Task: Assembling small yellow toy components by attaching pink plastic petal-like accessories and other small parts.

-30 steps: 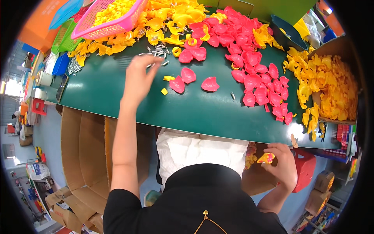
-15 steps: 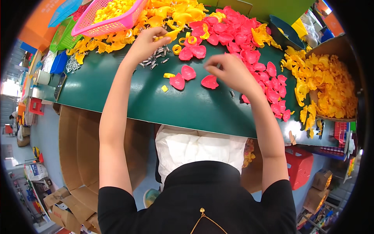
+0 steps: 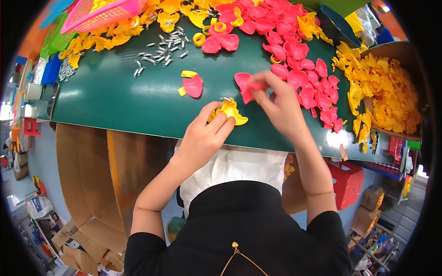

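Observation:
My left hand is closed on a curved yellow plastic part near the table's front edge. A small silvery metal piece shows at the top of that part. Just to the right, the fingers of my right hand pinch a pink plastic shell, partly hidden by them. Another pink shell touches or overlaps it; I cannot tell which. Further left lies a single pink shell with a yellow band piece and a small yellow bit beside it.
Loose small metal cylinders lie left of centre. Pink shells are heaped at right, and yellow rings lie farther back. A pink basket stands far left; a carton of yellow parts is at right.
My left hand has come back from the far yellow heap toward the front edge with a yellow part. My right hand has taken up a pink shell. The whole view has shifted a little.

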### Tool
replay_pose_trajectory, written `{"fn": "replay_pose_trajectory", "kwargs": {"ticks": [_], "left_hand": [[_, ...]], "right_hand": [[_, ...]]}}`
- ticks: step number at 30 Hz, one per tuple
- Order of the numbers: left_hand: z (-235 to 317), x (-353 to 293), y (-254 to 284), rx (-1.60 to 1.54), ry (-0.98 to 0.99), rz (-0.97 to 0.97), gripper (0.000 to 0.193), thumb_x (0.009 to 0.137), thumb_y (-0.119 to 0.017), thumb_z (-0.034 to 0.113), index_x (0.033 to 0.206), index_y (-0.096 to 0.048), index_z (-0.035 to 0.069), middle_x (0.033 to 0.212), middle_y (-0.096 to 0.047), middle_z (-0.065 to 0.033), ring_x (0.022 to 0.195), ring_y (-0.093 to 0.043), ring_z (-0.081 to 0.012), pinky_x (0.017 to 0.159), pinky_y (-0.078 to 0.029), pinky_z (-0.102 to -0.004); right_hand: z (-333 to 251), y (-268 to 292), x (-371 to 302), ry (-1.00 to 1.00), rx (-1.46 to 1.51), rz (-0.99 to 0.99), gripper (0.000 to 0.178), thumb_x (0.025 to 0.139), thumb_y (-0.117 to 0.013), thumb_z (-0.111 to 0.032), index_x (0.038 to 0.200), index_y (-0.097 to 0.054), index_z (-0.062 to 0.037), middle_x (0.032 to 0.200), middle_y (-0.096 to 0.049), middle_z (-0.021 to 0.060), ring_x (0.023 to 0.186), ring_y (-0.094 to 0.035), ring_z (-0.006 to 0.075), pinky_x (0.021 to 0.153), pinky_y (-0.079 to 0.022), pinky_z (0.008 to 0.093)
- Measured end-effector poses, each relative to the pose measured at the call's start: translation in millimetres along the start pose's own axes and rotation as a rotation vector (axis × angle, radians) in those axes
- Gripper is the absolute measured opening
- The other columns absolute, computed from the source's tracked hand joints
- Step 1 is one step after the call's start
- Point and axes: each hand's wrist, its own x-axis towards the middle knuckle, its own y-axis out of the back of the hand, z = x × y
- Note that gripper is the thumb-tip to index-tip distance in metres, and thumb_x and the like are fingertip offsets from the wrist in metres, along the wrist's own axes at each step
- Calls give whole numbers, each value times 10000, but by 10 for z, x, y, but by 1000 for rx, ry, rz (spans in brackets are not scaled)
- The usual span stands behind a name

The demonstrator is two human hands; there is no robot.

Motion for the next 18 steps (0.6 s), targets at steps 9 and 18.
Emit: {"fn": "replay_pose_trajectory", "kwargs": {"ticks": [9, 18], "left_hand": [[228, -22, -112, 21, 154, 79, 190, 689, -696, 52, 868, -636, 41, 1045, -647, -77, 1121, -526, -320, 901, -502, -399], [166, -102, -208, 11, 22, 167, 193, 673, -718, 64, 848, -644, 27, 986, -658, -81, 1076, -557, -313, 882, -506, -348]], "right_hand": [[-65, -100, -442, -421, 503, 262, 172, 835, -673, 40, 1000, -628, 24, 906, -656, 57, 868, -649, 113, 736, -513, 225], [35, -61, 71, -203, 30, 7, 151, 820, -707, -86, 959, -666, -41, 841, -655, 41, 764, -641, 161, 686, -499, 286]]}}
